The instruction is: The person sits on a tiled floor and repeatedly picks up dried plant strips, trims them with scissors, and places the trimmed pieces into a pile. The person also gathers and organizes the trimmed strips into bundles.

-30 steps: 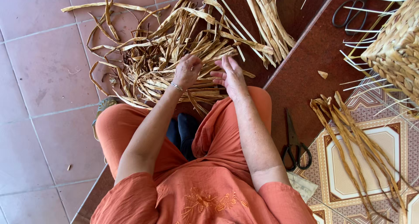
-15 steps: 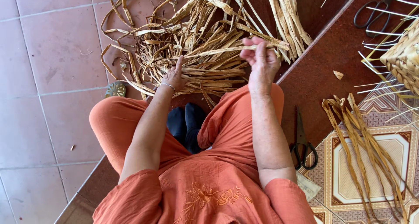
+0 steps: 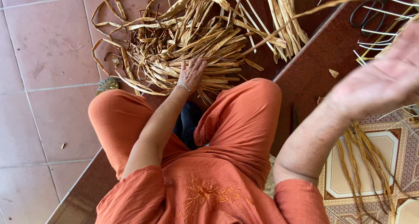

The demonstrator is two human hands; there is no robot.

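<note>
the left hand point(image 3: 190, 73) lies flat, fingers spread, on the pile of dry leaf strips point(image 3: 192, 36). the right hand point(image 3: 384, 78), blurry, lifts one long strip point(image 3: 305, 12); its fingers are too blurred to tell.

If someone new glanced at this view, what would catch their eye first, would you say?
Probably the big tangled pile of dried straw-coloured strips on the floor at top centre, with the left hand resting flat on its near edge. Next, the right hand, blurred and raised close to the camera at right, seemingly drawing one long strip up out of the pile. Black scissors lie at top right.
</note>
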